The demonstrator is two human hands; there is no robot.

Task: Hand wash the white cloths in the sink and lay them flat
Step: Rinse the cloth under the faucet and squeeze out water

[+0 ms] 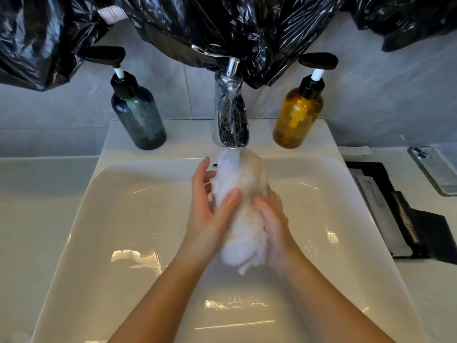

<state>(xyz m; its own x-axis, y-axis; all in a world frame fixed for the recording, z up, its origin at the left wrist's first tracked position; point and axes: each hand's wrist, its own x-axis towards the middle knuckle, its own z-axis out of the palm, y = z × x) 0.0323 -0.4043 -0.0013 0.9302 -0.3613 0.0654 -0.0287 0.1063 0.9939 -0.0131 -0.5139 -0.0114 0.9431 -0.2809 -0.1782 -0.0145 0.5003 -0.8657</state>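
A bunched, wet white cloth (241, 219) formed a soft, lumpy roll held above the glossy white sink (138, 219), its top under water running from the chrome tap (231, 120). The left hand (210, 214) and right hand (272, 224) pressed it from both sides, fingers (228, 201) curled and clamped on it. The smooth basin lay open around them, its rim well apart from both wrists.

The white cloth (241, 214) is motion-blurred, folds unreadable. Phone (435, 169) at 3 o'clock is cut off by the edge; black plastic (222, 26) hides the 12 o'clock wall.
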